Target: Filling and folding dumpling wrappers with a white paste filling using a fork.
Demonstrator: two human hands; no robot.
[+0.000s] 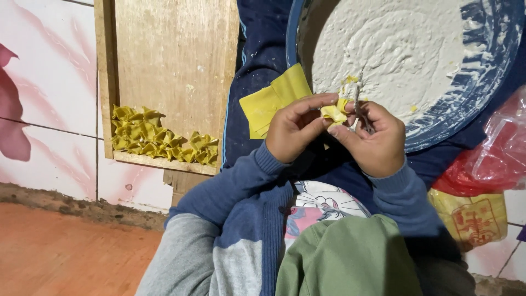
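Closest to the lens is a bent knee in green fabric [350,257], with a flowered cloth [323,205] peeking out just above it and blue sleeves running up to both hands.

The bit that matters is the little folded yellow wrapper [334,112], which sits right between the two hands, over the lap and at the near rim of the big blue basin [471,109]. The left hand [296,131] comes in from the left with fingertips pressed together on the wrapper's left edge, and the right hand [372,142] closes on it from the right, thumb and forefinger pinched on the same piece. A thin metal stick [359,109] is tucked into the right hand too, pointing up toward the basin. Both hands look about equally near the wrapper, which bunches roughly left to right between them.

A stack of flat yellow wrapper squares [271,101] lies just behind the left hand, corners fanned toward upper left, resting on dark blue cloth. The basin is full of pale white filling [400,49] with a few yellow flecks.

Off to the left, a row of finished yellow dumplings [161,140] is bunched along the lower edge of a wooden board [175,55] leaning on the tiled wall.

For packaging, at right there's a crumpled red plastic bag [493,159] with a clear film over it, and below it a yellow packet [474,216] with a red stamped mark.
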